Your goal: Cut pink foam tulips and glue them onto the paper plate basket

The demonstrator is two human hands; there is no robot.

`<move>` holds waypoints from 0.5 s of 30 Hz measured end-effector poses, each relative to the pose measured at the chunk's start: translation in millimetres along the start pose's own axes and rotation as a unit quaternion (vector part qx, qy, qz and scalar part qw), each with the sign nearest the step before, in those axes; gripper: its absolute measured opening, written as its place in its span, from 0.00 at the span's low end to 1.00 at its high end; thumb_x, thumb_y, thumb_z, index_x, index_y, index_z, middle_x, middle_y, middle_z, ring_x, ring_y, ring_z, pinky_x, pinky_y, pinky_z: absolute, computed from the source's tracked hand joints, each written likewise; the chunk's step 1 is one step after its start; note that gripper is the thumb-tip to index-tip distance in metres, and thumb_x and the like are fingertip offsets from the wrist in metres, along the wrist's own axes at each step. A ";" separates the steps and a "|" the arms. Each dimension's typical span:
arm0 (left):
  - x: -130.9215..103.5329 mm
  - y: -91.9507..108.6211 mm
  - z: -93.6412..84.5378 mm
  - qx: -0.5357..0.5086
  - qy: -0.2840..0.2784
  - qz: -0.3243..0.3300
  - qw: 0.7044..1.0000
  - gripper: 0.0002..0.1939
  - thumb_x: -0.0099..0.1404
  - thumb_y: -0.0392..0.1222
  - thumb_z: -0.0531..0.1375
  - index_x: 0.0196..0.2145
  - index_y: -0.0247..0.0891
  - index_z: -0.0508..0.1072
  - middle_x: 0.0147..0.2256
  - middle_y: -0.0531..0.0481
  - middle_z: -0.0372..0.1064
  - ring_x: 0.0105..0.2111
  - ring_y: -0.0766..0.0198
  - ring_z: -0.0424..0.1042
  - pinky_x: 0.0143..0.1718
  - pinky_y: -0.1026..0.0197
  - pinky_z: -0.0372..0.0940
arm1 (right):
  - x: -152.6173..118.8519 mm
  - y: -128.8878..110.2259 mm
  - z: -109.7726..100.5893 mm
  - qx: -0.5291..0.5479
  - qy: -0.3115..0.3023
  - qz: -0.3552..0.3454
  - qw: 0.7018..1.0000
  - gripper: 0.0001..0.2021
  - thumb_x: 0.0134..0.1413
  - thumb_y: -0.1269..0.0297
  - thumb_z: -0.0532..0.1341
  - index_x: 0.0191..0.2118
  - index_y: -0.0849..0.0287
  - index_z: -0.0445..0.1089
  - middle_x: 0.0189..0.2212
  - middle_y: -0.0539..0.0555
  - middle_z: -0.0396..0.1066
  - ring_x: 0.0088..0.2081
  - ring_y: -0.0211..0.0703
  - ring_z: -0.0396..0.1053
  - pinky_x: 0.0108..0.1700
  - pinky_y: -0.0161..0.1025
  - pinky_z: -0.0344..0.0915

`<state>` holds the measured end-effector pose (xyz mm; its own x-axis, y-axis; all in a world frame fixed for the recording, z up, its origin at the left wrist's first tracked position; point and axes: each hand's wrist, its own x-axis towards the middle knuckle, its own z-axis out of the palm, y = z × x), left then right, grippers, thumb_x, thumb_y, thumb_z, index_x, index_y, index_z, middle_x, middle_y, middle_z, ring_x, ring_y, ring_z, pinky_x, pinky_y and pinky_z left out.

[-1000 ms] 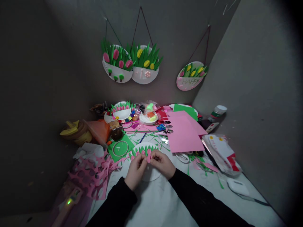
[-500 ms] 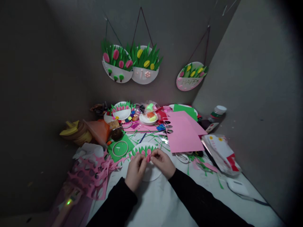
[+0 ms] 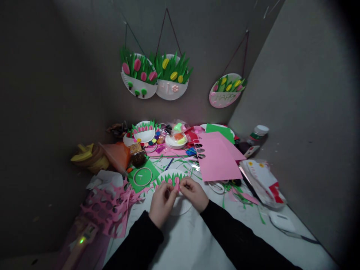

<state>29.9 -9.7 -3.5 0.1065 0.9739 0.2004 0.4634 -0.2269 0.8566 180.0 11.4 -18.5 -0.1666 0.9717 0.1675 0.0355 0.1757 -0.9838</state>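
A white paper plate [image 3: 181, 207] lies on the white table cover, with green paper grass [image 3: 165, 177] and pink paper petals along its upper part. Over the plate, my left hand [image 3: 161, 202] pinches a small pink paper piece [image 3: 177, 187] from the left. My right hand [image 3: 195, 194] is closed on the same piece from the right, thumb and forefinger together. The fingertips of both hands nearly meet and partly hide the piece.
Pink sheets [image 3: 219, 161] lie right of the plate, a green sheet with a tape ring [image 3: 143, 176] left. Cut pink scraps [image 3: 109, 206] are at the left edge. A plastic packet [image 3: 263, 182] and white case [image 3: 282, 221] lie right. Finished plates [image 3: 173, 90] hang on the wall.
The small pink piece has turned slightly between my fingertips and looks lighter. Both hands have otherwise stayed almost in the same place.
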 end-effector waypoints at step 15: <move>-0.2 -1.8 -2.3 -0.003 -0.026 0.002 1.000 0.11 0.65 0.43 0.51 0.28 0.37 0.67 0.27 0.51 0.64 0.28 0.64 0.63 0.30 0.63 0.55 | 0.1 -0.1 -3.4 0.034 -0.016 -0.001 0.999 0.09 0.50 0.64 0.60 0.22 0.58 0.63 0.25 0.49 0.60 0.30 0.40 0.59 0.35 0.38 0.55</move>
<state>27.1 -9.5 -4.0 0.1534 0.9719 0.1788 0.4573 -0.2302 0.8590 183.3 12.0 -18.2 -0.1989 0.9654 0.1689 -0.0309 0.1661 -0.9856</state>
